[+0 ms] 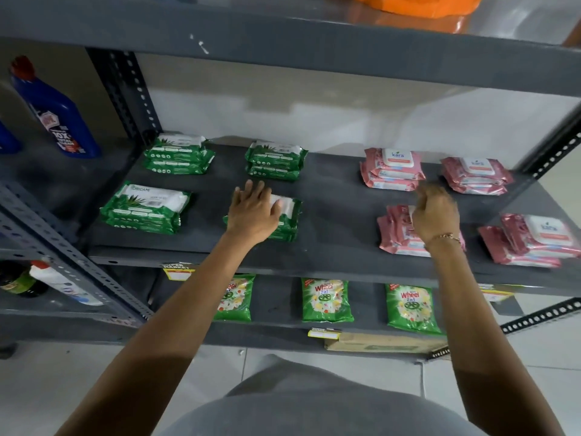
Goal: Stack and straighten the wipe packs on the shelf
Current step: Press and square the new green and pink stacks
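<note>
On the dark grey shelf (333, 202) lie small stacks of wipe packs. Green packs form stacks at the back left (177, 154), back middle (275, 158), front left (144, 207) and front middle (287, 217). Pink packs form stacks at the back (393, 168), back right (476, 174), front (397, 234) and front right (534, 243). My left hand (253, 210) lies flat, fingers spread, on top of the front middle green stack. My right hand (435, 215) hovers over the front pink stack with fingers curled and blurred; whether it grips a pack is unclear.
The shelf below holds three green detergent pouches (327, 300) and a cardboard box (380, 343). Blue bottles (55, 111) stand on the neighbouring rack at left, with other bottles (59, 283) lower down. Perforated metal uprights (125, 92) frame the shelf. An orange object (418, 4) sits on the top shelf.
</note>
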`<move>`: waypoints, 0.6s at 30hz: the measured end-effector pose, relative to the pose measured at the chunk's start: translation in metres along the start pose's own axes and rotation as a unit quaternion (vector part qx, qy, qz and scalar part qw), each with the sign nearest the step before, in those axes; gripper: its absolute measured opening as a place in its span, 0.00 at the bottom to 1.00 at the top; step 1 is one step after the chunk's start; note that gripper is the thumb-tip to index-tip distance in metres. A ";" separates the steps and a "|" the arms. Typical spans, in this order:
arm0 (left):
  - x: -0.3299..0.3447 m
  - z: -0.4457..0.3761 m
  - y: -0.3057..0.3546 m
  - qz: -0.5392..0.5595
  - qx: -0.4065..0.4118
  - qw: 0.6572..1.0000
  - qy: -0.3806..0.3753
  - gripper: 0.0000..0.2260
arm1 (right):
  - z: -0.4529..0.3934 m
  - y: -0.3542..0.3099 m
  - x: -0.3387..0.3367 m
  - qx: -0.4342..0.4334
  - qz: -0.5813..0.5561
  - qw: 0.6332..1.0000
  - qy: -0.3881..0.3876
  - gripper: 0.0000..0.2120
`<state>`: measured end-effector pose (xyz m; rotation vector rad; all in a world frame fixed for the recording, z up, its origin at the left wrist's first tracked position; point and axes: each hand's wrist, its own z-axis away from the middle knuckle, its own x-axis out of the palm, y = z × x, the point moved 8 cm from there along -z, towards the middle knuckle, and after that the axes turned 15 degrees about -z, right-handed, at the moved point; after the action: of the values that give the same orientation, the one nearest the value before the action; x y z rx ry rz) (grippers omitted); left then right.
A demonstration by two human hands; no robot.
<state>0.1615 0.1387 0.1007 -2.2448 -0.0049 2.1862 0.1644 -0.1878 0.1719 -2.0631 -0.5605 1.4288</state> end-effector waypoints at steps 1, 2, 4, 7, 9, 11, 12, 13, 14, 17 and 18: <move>0.004 0.004 0.001 -0.013 0.002 1.000 0.000 0.27 | 0.000 0.014 -0.002 0.009 0.023 1.000 -0.017 0.12; 0.006 0.007 0.002 -0.019 -0.001 1.000 0.007 0.27 | 0.002 0.026 0.002 0.014 0.046 0.998 -0.041 0.12; 0.008 0.010 0.003 -0.031 -0.010 0.999 0.022 0.28 | 0.007 0.039 0.013 -0.002 0.088 0.994 -0.071 0.14; 0.010 0.012 0.007 -0.056 -0.017 0.997 0.042 0.27 | 0.010 0.043 0.018 -0.030 0.102 0.993 -0.052 0.18; 0.010 0.012 0.007 -0.055 -0.022 0.997 0.047 0.26 | 0.008 0.046 0.017 -0.038 0.094 0.994 -0.037 0.19; 0.011 0.012 0.005 -0.055 -0.025 0.997 0.049 0.26 | 0.008 0.048 0.017 -0.051 0.087 0.995 -0.024 0.19; 0.011 0.012 0.005 -0.057 -0.027 0.997 0.053 0.26 | 0.009 0.049 0.018 -0.057 0.084 0.995 -0.019 0.19; 0.012 0.012 0.005 -0.059 -0.030 0.996 0.055 0.26 | 0.009 0.049 0.019 -0.065 0.083 0.994 -0.013 0.19; 0.013 0.012 0.005 -0.063 -0.034 0.996 0.056 0.26 | 0.011 0.050 0.020 -0.070 0.084 0.994 -0.006 0.19; 0.017 0.011 0.006 -0.072 -0.040 0.995 0.054 0.25 | 0.011 0.054 0.022 -0.081 0.091 0.992 0.013 0.18; 0.016 0.010 0.006 -0.073 -0.041 0.995 0.054 0.25 | 0.012 0.055 0.022 -0.081 0.090 0.993 0.015 0.18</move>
<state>0.1514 0.1325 0.0844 -2.3206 -0.2547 2.0254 0.1620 -0.2128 0.1169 -2.3105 -0.5032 1.4924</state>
